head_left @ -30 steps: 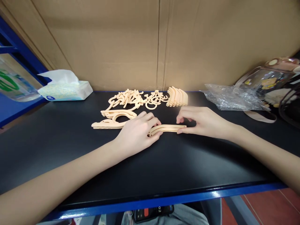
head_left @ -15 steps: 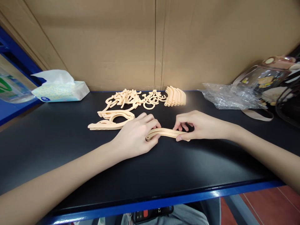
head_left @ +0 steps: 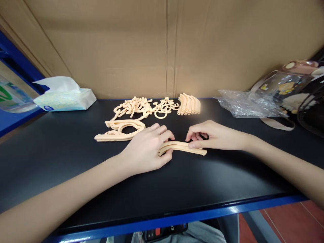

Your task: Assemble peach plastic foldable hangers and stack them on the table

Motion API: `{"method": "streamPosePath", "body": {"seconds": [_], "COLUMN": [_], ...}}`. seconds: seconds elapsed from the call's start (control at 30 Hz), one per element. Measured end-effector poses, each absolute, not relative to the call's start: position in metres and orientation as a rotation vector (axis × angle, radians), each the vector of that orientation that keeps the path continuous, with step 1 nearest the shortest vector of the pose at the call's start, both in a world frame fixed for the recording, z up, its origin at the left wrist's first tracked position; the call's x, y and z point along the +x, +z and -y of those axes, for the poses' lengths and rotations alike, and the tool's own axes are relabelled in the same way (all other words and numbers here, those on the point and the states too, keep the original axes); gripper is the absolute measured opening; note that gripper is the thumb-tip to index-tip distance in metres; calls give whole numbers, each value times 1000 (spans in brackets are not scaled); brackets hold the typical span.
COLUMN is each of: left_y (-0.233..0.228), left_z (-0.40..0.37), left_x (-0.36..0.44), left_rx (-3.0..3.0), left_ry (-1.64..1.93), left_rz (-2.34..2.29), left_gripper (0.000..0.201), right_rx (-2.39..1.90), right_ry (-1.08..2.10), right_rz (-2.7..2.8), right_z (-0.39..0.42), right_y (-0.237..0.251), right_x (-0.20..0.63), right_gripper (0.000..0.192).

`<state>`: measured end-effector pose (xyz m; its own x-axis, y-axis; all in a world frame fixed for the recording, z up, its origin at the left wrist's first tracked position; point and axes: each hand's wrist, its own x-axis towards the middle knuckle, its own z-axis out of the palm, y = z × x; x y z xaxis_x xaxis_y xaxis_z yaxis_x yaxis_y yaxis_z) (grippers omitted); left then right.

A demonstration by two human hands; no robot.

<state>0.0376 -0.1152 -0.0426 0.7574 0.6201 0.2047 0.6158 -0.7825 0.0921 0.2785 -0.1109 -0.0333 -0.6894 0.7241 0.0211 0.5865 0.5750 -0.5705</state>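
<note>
Pressing two curved beige plastic strips (head_left: 182,147) together on a black tabletop (head_left: 76,158).
The left hand (head_left: 146,150) pinches the strips' left end; the right hand (head_left: 215,136), fingers closed on top, has slid inward since a moment ago, baring their right tip. Loose matching pieces (head_left: 141,111) lie just beyond the fingers.

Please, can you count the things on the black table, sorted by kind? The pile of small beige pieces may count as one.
Beige curved arm pieces held by left hand and right hand: 2
Beige parts, loose pile: 1
Stack of curved beige parts: 1
Tissue pack: 1
Clear plastic bag: 1
Total: 6
</note>
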Motion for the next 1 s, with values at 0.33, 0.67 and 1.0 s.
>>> {"method": "streamPosePath", "body": {"seconds": [0.33, 0.67, 1.0], "left_y": [-42, -42, -42], "left_z": [115, 118, 117], "left_x": [37, 36, 36], "left_rx": [2912, 2901, 2911], "left_ry": [364, 357, 341], "left_rz": [-1033, -1026, -1023], "left_gripper": [22, 21, 21], "right_rx": [-1133, -1275, -1285], "right_ry": [218, -29, -99], "right_rz": [2546, 2406, 2262], "right_z": [75, 40, 24], "right_y": [-47, -55, -55], "right_x": [247, 201, 201], "right_gripper": [24, 22, 16]}}
